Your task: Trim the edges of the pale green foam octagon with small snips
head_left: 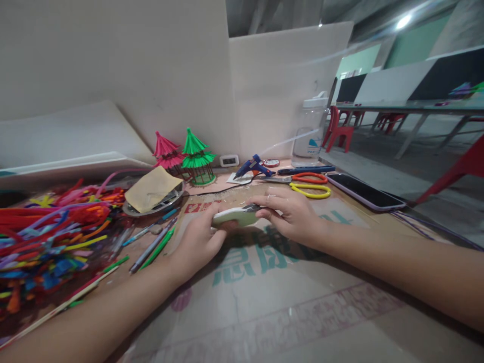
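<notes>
My left hand point(198, 239) and my right hand point(291, 214) both grip a small flat white and pale green object point(236, 217) just above the cardboard sheet point(264, 302) on the table. The left fingers curl round its left end. The right fingers pinch its right end, with something dark under the fingertips that I cannot make out. A pile of coloured pipe cleaners point(49, 237) lies to the left of my left arm.
Pink point(166, 151) and green point(196, 156) pipe-cleaner pagodas stand at the back. A blue glue gun point(253, 166), orange and yellow scissors point(310, 184), a phone point(365, 191), a water bottle point(310, 131), a metal dish with yellow paper point(153, 194) and pens point(155, 244) surround the hands.
</notes>
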`<state>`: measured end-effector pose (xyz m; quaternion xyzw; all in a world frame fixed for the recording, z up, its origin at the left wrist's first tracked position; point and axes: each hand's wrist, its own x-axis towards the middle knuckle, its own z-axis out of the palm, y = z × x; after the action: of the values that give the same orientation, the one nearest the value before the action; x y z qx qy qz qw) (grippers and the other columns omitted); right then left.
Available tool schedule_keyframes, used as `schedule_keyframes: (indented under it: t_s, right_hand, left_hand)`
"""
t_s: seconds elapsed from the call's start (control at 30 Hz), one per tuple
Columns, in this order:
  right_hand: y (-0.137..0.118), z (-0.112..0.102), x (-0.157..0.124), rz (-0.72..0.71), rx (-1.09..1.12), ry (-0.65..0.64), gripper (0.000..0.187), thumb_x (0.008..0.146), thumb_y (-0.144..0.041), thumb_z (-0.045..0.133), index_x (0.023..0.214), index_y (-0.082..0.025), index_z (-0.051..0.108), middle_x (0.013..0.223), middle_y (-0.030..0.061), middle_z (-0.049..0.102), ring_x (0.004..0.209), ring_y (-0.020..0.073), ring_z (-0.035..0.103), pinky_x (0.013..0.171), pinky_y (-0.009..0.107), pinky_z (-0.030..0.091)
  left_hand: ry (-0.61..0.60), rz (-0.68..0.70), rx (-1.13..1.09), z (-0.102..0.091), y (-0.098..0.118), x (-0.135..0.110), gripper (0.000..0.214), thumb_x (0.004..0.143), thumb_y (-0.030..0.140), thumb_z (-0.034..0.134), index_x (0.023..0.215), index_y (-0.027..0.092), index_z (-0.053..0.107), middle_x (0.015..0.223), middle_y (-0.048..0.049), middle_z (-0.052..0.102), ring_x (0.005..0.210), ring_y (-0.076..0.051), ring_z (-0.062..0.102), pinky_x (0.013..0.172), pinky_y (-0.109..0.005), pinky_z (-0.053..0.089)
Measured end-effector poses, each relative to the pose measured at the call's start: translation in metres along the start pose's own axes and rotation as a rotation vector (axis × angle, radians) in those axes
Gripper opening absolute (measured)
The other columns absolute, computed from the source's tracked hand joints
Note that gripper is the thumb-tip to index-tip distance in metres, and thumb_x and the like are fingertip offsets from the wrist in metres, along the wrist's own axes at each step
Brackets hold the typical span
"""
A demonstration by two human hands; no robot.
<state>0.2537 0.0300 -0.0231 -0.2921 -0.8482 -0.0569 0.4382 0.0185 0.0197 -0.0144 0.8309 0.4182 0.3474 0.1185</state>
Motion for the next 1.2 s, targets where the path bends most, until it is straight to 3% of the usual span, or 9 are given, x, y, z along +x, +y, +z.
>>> schedule_keyframes:
  t_s: [0.43,0.83,1.2]
  right_hand:
    - [0.000,0.001,0.001,0.085,0.061,0.022,0.026,0.095,-0.034,0.055,0.115,-0.021,0.067,0.085,0.0034,0.068,0.077,0.0168,0.060,0.073,0.029,0.045]
    - [-0.012,-0.001,0.005,-0.018,-0.034,0.014,0.026,0.097,-0.033,0.053,0.110,-0.016,0.068,0.078,0.0040,0.066,0.070,0.0160,0.056,0.065,0.028,0.041]
    - [-0.013,-0.003,0.005,-0.046,-0.054,0.002,0.023,0.097,-0.030,0.052,0.107,-0.015,0.067,0.079,0.0047,0.066,0.070,0.0159,0.056,0.063,0.028,0.041]
  left_hand:
    - [0.018,-0.062,-0.001,0.002,-0.004,0.002,0.019,0.086,0.025,0.054,0.103,0.018,0.057,0.090,-0.0030,0.068,0.081,-0.020,0.062,0.068,-0.028,0.047]
    - [-0.011,0.089,0.049,0.000,-0.001,-0.002,0.012,0.088,0.019,0.053,0.099,0.019,0.057,0.087,-0.0011,0.068,0.077,-0.017,0.063,0.068,-0.026,0.047]
    - [-0.010,0.122,0.095,0.000,0.002,-0.002,0.005,0.087,0.020,0.053,0.092,0.019,0.055,0.079,-0.0005,0.066,0.069,-0.016,0.062,0.062,-0.025,0.046]
